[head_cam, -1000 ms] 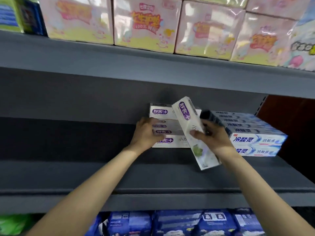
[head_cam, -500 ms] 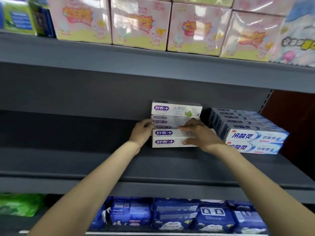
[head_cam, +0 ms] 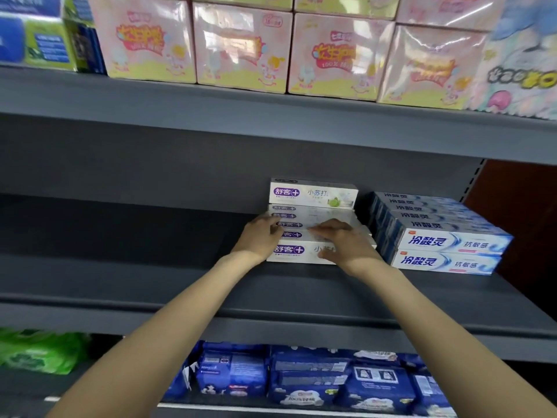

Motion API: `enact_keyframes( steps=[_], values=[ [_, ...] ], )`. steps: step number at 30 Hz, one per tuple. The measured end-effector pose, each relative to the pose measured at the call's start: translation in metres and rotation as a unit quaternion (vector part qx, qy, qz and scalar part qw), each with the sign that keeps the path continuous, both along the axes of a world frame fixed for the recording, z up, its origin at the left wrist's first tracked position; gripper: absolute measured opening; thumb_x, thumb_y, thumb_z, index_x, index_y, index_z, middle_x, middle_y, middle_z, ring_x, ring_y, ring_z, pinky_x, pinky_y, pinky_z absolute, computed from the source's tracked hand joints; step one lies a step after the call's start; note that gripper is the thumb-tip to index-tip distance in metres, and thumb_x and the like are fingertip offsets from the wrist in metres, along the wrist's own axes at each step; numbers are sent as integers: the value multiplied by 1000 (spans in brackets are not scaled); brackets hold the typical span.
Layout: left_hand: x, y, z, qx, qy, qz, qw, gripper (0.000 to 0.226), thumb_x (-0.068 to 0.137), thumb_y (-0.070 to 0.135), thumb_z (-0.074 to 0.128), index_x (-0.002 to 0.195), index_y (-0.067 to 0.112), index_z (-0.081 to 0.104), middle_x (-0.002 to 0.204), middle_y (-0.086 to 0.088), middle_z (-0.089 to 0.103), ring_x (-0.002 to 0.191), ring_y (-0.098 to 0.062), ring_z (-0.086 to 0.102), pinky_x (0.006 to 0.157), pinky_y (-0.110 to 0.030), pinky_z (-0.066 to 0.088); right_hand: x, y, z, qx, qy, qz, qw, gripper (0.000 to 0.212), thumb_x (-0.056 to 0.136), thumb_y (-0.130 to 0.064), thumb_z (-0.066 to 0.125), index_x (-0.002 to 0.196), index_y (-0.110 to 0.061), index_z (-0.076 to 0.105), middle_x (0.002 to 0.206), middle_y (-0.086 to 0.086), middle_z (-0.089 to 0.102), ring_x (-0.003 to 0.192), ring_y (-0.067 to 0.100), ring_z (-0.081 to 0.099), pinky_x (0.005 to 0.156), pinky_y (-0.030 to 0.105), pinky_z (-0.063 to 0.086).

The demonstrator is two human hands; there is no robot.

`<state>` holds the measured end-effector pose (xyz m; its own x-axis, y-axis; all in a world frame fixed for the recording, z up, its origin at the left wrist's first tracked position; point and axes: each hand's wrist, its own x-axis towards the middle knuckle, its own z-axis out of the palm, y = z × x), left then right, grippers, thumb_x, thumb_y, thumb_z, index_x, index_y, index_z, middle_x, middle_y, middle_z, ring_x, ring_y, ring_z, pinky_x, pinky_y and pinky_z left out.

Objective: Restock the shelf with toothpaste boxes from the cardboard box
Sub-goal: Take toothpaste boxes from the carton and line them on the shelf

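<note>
Centrally, white toothpaste boxes [head_cam: 313, 193] sit stacked on the grey shelf [head_cam: 180, 300]. Left hand [head_cam: 256, 236] rests flat-fingered on the stack's 9 o'clock end; right hand [head_cam: 340, 242] presses straight fingers on its front, gripping nothing. Blue toothpaste boxes [head_cam: 446, 242] just beside, 3 o'clock. Pink packs [head_cam: 241, 46] at 12; blue packs [head_cam: 301, 378] at 6.

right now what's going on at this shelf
A person is restocking toothpaste on the grey middle shelf. Both hands are on the stack of white and purple toothpaste boxes: the left hand rests against its left end and the right hand lies over its front. A stack of blue and white toothpaste boxes sits just to the right. The cardboard box is out of view.
</note>
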<state>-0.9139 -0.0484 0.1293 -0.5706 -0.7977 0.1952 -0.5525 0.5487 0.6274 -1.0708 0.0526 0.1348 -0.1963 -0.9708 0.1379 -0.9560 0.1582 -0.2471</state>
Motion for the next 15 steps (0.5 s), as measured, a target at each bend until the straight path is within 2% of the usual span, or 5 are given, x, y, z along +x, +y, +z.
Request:
enact_keyframes(
  steps=[3,6,8,12,15],
  values=[
    [3,3,3,-10,-17,0,1000,40,99,18,40,137,10,47,149,-4,39,136,-20,36,102,-15,21,4,0,1,21,28,-7,999,57,91,-22,55,144,-27,35,150,-4,33,136,19,34,112,30,28],
    [7,7,6,-37,-28,23,999,35,98,20,42,130,12,54,136,-10,52,124,-26,49,99,-25,36,9,2,2,9,13,-19,1000,50,93,-26,52,141,-24,40,150,-2,34,134,24,37,112,34,29],
    [17,16,7,-82,-48,43,995,31,97,22,44,124,16,57,129,-9,56,115,-27,54,92,-32,45,18,7,1,-22,-24,-26,999,45,93,-24,52,138,-23,45,149,-3,34,135,21,35,113,31,28],
    [46,37,5,-249,-119,39,960,30,95,26,44,122,20,54,122,-2,54,114,-23,50,90,-32,38,55,18,0,-120,-60,5,991,37,91,-18,54,127,-17,55,135,2,48,126,19,45,104,32,39],
    [74,47,5,-291,-134,39,946,29,94,27,43,119,19,55,118,-2,59,111,-22,53,90,-34,38,91,26,2,-160,-64,24,985,29,90,-16,54,117,-17,63,119,6,59,108,22,57,92,35,47]
  ],
)
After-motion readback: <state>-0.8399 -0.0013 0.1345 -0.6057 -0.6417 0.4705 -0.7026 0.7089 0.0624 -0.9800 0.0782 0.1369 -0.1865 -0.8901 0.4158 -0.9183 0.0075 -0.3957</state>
